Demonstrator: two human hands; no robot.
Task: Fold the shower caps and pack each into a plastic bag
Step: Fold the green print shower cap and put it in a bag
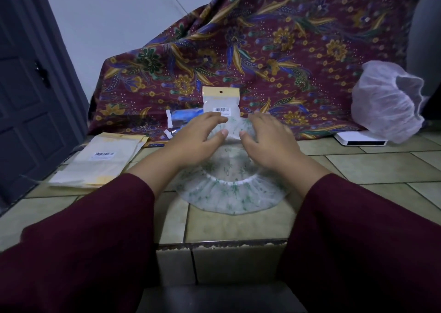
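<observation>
Head view has me over a tiled surface [381,167] with a clear, green-printed shower cap [232,191] spread flat below both hands. My worry: the slippery film could slide or spring open as I fold, since nothing pins its near rim. My left hand [198,138] and right hand [267,138] rest on the cap's far half, fingers [216,119] straight and relaxed, clamped on nothing. A packed plastic bag [220,102] stands just beyond the fingertips; empty bags [102,160] lie to the left.
</observation>
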